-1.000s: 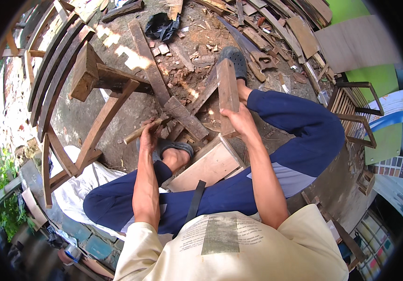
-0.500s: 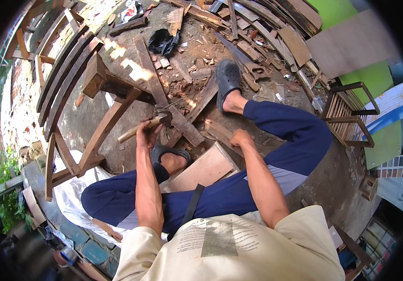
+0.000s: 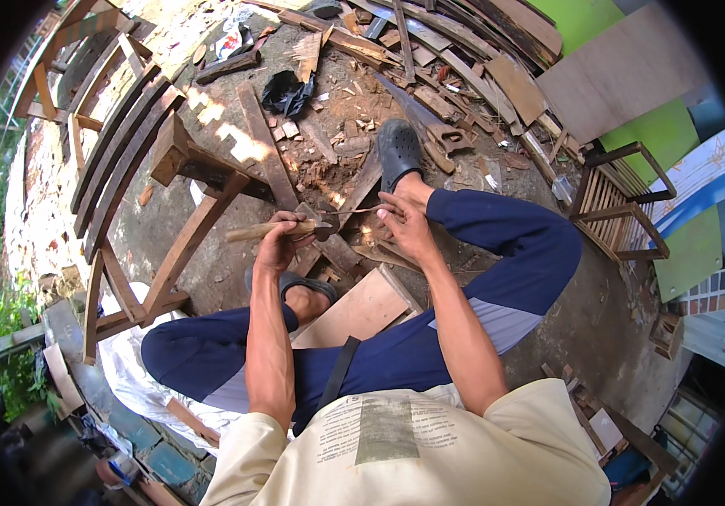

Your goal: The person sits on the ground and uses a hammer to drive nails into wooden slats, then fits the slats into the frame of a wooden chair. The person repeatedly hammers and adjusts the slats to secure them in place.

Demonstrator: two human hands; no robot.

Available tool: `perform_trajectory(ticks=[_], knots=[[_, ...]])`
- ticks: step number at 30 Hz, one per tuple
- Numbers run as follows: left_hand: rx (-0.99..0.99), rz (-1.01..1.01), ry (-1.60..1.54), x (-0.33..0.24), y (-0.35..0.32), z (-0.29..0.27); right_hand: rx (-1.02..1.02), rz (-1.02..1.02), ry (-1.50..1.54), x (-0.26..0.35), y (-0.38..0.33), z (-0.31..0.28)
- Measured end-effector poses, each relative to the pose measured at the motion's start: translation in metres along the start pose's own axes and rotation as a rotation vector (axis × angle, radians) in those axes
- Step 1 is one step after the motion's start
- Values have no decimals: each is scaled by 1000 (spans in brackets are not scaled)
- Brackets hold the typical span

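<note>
1. Leaning against the far wall, a large plain brown board (image 3: 628, 72) stands in front of bright green panels (image 3: 662, 135); beside them a blue-and-white printed sheet (image 3: 708, 181) and a small grid of colour tiles (image 3: 708, 295) show on the right edge.
2. Lying on its side at the left, a wooden chair frame (image 3: 185, 219) rests near stacked curved slats (image 3: 118, 160).
3. Strewn over the ground ahead, offcuts and chips (image 3: 354, 110) surround a crumpled black bag (image 3: 288, 91).
4. Under the hands lies a dark wooden piece (image 3: 337, 249), beside the sandalled foot (image 3: 400, 152).
5. Left hand (image 3: 276, 244) has its fingers wrapped tight round a hammer (image 3: 282, 228) handle, head by the piece.
6. Right hand (image 3: 405, 223) pinches a thin nail-like pin (image 3: 354, 211) between fingertips, its tip at the hammer head.
7. By my judgement the pin is barely started or half drawn; most work remains.
</note>
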State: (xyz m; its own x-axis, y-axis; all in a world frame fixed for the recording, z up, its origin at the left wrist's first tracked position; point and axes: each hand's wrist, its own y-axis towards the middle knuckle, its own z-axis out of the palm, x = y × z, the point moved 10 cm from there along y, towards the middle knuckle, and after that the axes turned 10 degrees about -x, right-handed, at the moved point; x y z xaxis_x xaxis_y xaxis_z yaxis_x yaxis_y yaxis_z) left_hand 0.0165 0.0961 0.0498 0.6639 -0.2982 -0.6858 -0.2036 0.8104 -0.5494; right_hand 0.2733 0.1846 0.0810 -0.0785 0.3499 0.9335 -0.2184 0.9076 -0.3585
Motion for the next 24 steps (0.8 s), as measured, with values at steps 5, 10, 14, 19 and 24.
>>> perform_trajectory(ticks=[5,10,14,19,24], knots=[[2,-27,43,-2,-6,5,7,-10,-238,4,0,-2],[-19,-97,102,-14,-12,15,-113,-186,-209,10,-2,-1],[-37,-137,159,-29,-17,19,-267,-321,-241,37,-21,3],[3,-141,167,-40,-22,38,-417,-475,-265,77,-41,-4],[50,-240,295,-26,-30,37,-320,-678,-354,117,-52,3]])
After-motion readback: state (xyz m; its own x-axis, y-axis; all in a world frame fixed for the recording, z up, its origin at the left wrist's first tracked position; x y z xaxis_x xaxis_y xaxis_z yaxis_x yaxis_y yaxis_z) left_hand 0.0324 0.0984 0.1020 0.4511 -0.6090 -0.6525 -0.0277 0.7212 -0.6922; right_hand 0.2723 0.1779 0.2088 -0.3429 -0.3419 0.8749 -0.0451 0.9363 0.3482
